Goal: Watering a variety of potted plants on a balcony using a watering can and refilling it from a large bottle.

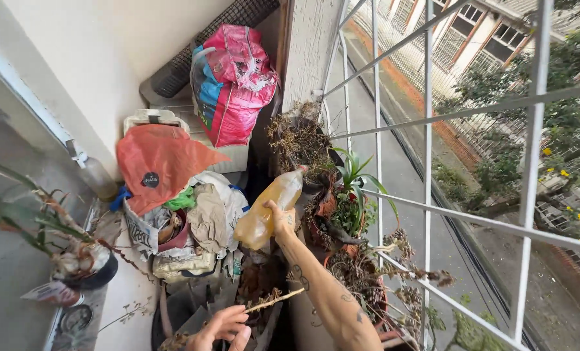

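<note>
My right hand [282,220] grips a clear plastic bottle [267,208] of yellowish liquid. The bottle is tilted, its neck pointing up and right toward a pot of dry brown twigs [297,140]. Low in the frame, my left hand [223,328] pinches a thin dry stick [273,300] that points right. Just right of the bottle grows a green leafy plant [351,188]. Below it sits a pot of dried stems [355,273].
A pile of bags fills the balcony corner: an orange plastic bag [156,162], a pink and blue sack [231,84], crumpled paper and cloth. A potted plant [75,260] stands on the left ledge. White window bars [426,162] close the right side.
</note>
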